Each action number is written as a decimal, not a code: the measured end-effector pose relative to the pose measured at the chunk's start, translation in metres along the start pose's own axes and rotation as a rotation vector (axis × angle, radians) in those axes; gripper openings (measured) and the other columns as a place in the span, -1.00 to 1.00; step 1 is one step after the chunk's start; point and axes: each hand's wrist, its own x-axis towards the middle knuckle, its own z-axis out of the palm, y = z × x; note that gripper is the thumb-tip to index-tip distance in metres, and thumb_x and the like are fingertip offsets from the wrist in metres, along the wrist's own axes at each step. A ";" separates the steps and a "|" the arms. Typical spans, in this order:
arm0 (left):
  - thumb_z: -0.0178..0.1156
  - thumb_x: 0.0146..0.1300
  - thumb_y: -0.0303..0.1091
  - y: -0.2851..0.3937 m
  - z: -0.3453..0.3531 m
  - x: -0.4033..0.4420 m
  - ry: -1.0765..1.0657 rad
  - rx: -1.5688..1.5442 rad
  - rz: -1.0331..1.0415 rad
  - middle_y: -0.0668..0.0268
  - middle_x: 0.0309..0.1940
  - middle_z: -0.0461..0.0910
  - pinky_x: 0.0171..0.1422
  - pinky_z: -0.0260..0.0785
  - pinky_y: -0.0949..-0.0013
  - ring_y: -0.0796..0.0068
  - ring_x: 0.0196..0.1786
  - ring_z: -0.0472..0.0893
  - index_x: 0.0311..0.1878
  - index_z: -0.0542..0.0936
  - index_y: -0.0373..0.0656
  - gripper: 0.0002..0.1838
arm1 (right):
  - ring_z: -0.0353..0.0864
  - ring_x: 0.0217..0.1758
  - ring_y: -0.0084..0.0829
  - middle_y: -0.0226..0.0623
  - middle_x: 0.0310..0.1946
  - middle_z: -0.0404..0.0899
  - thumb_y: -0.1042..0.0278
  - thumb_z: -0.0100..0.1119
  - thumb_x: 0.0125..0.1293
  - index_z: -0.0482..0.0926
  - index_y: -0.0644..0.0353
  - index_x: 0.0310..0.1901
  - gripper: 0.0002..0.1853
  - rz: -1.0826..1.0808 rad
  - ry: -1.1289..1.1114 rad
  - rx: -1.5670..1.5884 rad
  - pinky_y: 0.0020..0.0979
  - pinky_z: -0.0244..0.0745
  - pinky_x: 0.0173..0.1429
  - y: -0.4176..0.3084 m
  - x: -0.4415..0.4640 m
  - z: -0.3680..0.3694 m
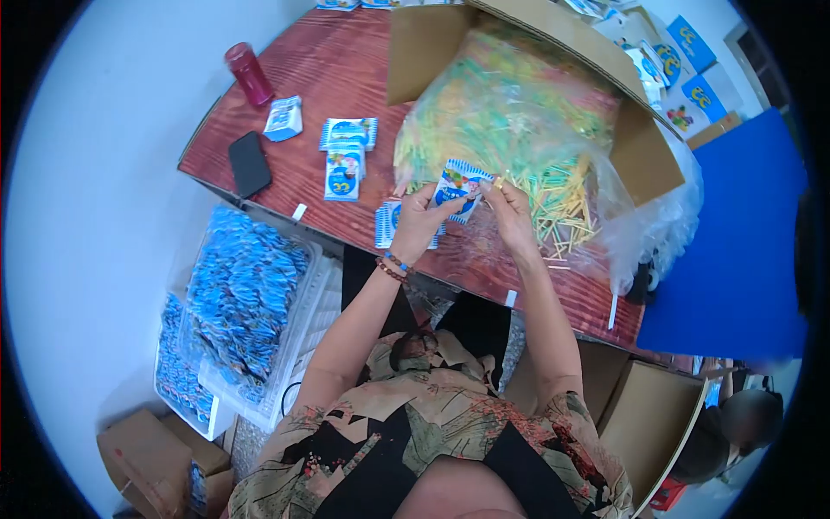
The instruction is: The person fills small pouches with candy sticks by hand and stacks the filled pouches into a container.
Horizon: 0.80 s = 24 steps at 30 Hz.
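A blue-and-white printed packet (458,183) is held up over the table's front part. My left hand (420,218) has it pinched at the lower left, with the thumb across its front. The fingers of my right hand (510,208) are closed at its right edge, by a small yellowish piece too small to name. Beneath my left hand lie more striped packets (386,227). Beyond both hands, a clear plastic bag (493,104) full of thin green, yellow and pink sticks spills out of a cardboard box (653,169). Loose sticks (562,203) lie right of my right hand.
A few packets (344,173), a black phone (250,164) and a red bottle (250,76) stand or lie on the table (303,56) at left. Below is a tub of blue packets (242,294). A blue panel (735,251) is at right; another person (748,419) is lower right.
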 end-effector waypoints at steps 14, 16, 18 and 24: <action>0.31 0.18 -0.40 0.024 -0.137 -0.017 0.479 0.289 0.246 0.28 -0.10 0.60 -0.08 0.42 0.48 0.56 -0.11 0.58 0.10 0.50 -0.30 -0.57 | 0.58 -0.46 -0.44 -0.20 -0.51 0.58 0.18 0.07 0.35 0.58 0.31 -0.29 -0.70 0.032 -0.334 -0.261 -0.38 0.44 -0.38 0.049 0.090 0.151; 0.33 0.13 -0.38 0.021 -0.147 -0.020 0.729 1.197 0.334 0.14 0.03 0.51 0.11 0.38 0.24 0.28 0.06 0.53 0.17 0.46 -0.27 -0.48 | 0.64 -0.38 -0.29 -0.05 -0.47 0.60 0.18 0.03 0.34 0.56 0.33 -0.29 -0.68 0.122 -0.327 -0.360 -0.28 0.47 -0.31 0.066 0.103 0.165; 0.35 0.07 -0.31 0.016 -0.145 -0.022 0.678 1.268 0.316 0.12 0.05 0.47 0.18 0.28 0.16 0.19 0.12 0.45 0.19 0.43 -0.23 -0.41 | 0.66 -0.39 -0.23 0.00 -0.44 0.61 0.20 -0.01 0.36 0.55 0.35 -0.29 -0.68 0.079 -0.269 -0.395 -0.23 0.48 -0.29 0.084 0.110 0.169; 0.35 0.04 -0.19 0.016 -0.131 -0.022 0.705 1.476 0.219 0.14 0.09 0.42 0.17 0.17 0.06 0.11 0.15 0.39 0.24 0.38 -0.15 -0.32 | 0.60 -0.41 -0.42 -0.22 -0.46 0.60 0.23 -0.01 0.38 0.55 0.36 -0.16 -0.69 0.214 -0.131 -0.337 -0.40 0.47 -0.29 0.048 0.083 0.110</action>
